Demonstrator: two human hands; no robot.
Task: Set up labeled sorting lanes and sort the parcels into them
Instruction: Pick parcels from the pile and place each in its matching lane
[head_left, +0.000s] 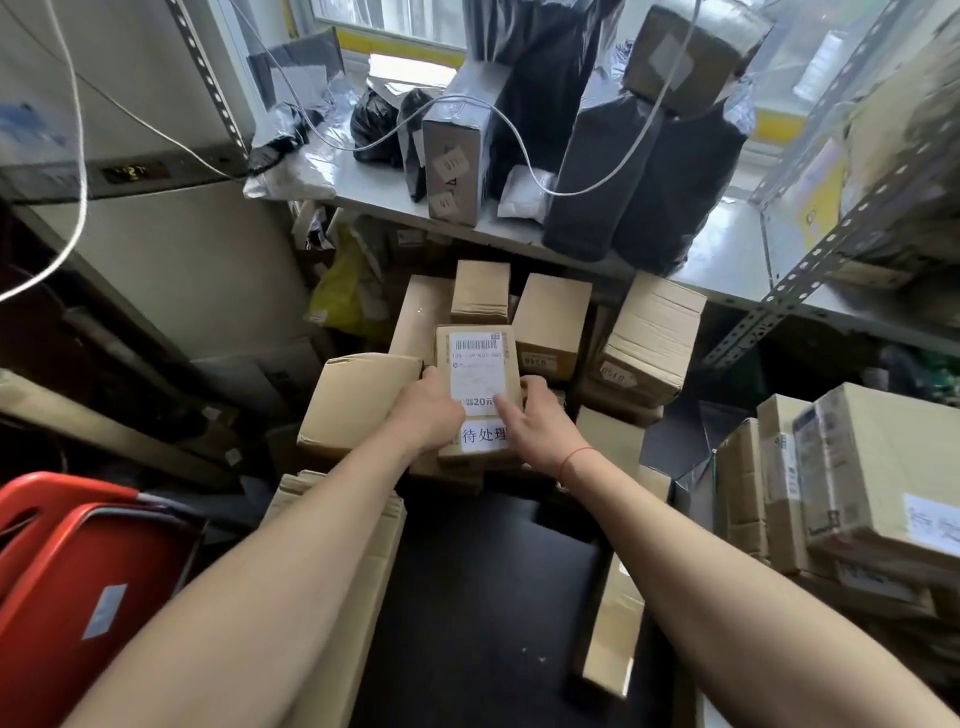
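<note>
While our forearms reach forward from the near edge, we see a red plastic stool (67, 577) at near left and a flat stack of cardboard (358, 561) just right of it. At near right sits a pile of cardboard boxes (831, 499), one bearing a white paper with handwriting we cannot read fully.

Further in, at the centre, our left hand (428, 410) holds the left edge of a small parcel (478, 384), thumb on its top face and the other fingers hidden under or behind it. Our right hand (540, 421) is at the parcel's right edge, its forefinger stretched out and touching the white shipping label (478, 371) near the bottom; we cannot tell whether the remaining fingers grip the box. A thin red string (574, 460) circles the right wrist. The parcel lies on top of a heap of brown cartons (550, 322), and its near end bears a white lane tag (484, 435) printed with Chinese characters.

Beyond the heap, a grey shelf (374, 182) carries a taped upright box (452, 161), black plastic mailers (644, 192) and crumpled bags. A white cable (524, 156) droops across them. Farthest away is a window with yellow trim (400, 49).
</note>
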